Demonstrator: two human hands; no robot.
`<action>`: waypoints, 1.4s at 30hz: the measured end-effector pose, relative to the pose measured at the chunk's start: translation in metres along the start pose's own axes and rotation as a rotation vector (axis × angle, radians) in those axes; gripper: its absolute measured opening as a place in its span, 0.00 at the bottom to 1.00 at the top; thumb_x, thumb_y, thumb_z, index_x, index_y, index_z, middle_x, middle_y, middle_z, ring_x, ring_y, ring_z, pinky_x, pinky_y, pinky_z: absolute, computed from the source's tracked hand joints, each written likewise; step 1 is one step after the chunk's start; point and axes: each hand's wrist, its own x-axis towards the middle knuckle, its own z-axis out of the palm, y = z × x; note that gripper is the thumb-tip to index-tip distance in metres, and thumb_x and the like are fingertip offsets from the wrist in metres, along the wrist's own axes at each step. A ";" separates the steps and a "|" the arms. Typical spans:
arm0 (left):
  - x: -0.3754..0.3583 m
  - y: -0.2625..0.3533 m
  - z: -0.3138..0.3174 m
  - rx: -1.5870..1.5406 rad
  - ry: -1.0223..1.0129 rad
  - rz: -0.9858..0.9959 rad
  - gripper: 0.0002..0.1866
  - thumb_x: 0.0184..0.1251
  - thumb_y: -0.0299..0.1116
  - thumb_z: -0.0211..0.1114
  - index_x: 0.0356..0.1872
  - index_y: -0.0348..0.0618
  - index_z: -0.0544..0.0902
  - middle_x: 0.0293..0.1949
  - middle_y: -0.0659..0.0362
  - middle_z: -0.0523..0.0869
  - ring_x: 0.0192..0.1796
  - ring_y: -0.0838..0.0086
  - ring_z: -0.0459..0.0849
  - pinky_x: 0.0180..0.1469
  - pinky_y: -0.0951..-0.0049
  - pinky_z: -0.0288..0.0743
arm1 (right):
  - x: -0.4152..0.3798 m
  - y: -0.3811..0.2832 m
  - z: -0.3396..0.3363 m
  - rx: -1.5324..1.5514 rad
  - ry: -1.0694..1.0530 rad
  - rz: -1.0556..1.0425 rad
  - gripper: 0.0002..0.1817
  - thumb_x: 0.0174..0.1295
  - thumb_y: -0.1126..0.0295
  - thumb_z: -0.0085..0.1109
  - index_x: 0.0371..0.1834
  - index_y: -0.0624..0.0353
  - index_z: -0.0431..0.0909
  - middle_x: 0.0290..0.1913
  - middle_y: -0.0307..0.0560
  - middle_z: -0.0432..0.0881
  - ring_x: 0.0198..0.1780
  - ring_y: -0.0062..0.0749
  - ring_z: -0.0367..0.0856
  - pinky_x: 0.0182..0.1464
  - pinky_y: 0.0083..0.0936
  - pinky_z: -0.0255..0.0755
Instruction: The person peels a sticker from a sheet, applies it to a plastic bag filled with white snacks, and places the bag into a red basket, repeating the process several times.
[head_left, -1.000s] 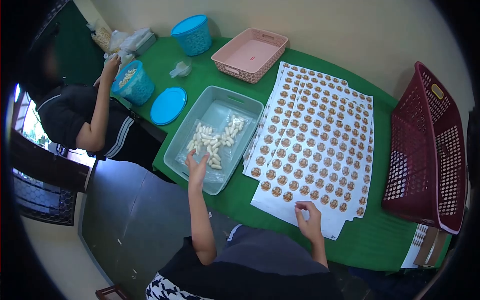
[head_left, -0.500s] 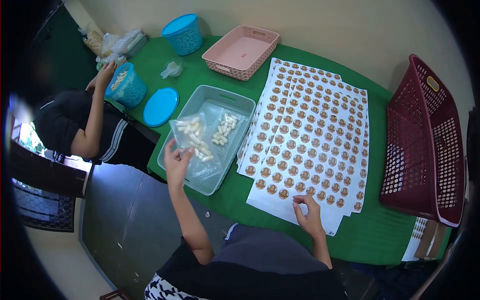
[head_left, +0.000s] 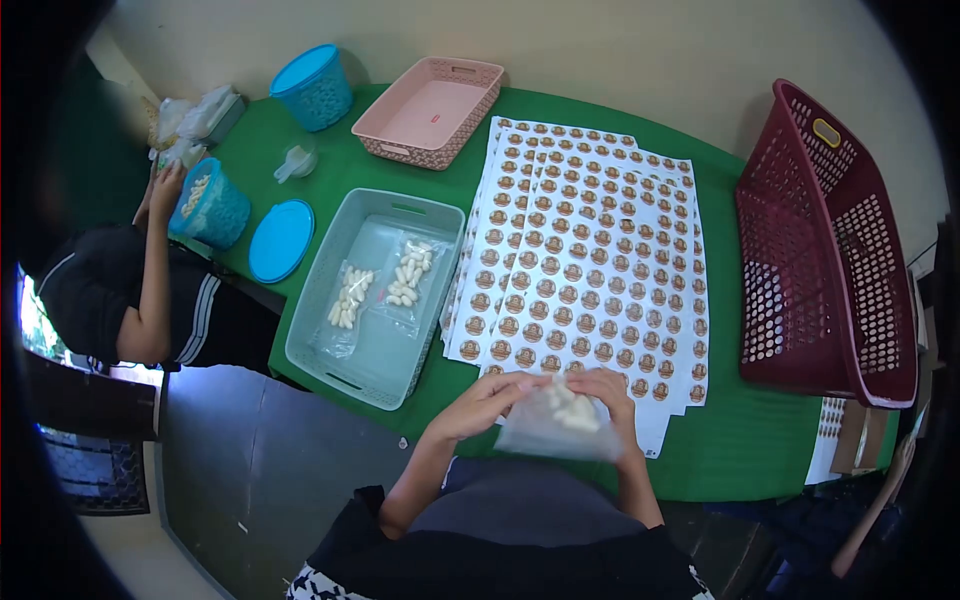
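Note:
Over the front edge of the sticker sheets [head_left: 590, 270], both my hands hold a clear plastic bag [head_left: 560, 425] with white oblong pieces inside. My left hand [head_left: 480, 405] is closed on its upper left part, and my right hand [head_left: 612, 400] is closed on its upper right part. The bag is slightly blurred. To the left, a pale green tray [head_left: 375, 375] holds two bags of similar white pieces [head_left: 350, 300] lying side by side. Round brown printed labels cover the white sheets.
A pink basket [head_left: 430, 110], a lidded blue tub [head_left: 312, 90], a scoop [head_left: 296, 163] and a blue lid [head_left: 281, 241] stand behind and left. At the left a person [head_left: 150, 300] reaches by an open blue tub [head_left: 215, 210]. A maroon basket [head_left: 800, 250] stands right.
My left hand has moved right from the tray to the front of the sheets. A bag of white pieces is now between both hands. The view has shifted slightly.

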 end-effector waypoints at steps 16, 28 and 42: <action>-0.009 0.001 0.009 0.695 0.059 0.285 0.25 0.41 0.40 0.69 0.41 0.37 0.75 0.34 0.58 0.78 0.42 0.73 0.74 0.45 0.75 0.65 | -0.013 -0.011 0.019 0.605 -0.137 0.389 0.17 0.55 0.62 0.53 0.40 0.65 0.71 0.36 0.47 0.77 0.39 0.26 0.74 0.44 0.22 0.65; -0.038 0.007 -0.044 -0.249 0.791 0.652 0.23 0.60 0.34 0.50 0.55 0.37 0.59 0.48 0.53 0.72 0.46 0.68 0.75 0.46 0.70 0.72 | -0.038 0.038 0.025 -0.226 -0.338 0.219 0.15 0.50 0.64 0.52 0.40 0.60 0.73 0.48 0.52 0.68 0.52 0.43 0.63 0.50 0.38 0.58; -0.038 0.009 -0.039 -0.296 0.775 0.630 0.20 0.62 0.34 0.48 0.53 0.36 0.61 0.46 0.51 0.71 0.46 0.68 0.75 0.45 0.71 0.73 | -0.056 0.031 0.037 -0.570 -0.512 0.151 0.25 0.49 0.65 0.52 0.54 0.50 0.63 0.62 0.49 0.54 0.62 0.43 0.53 0.57 0.47 0.50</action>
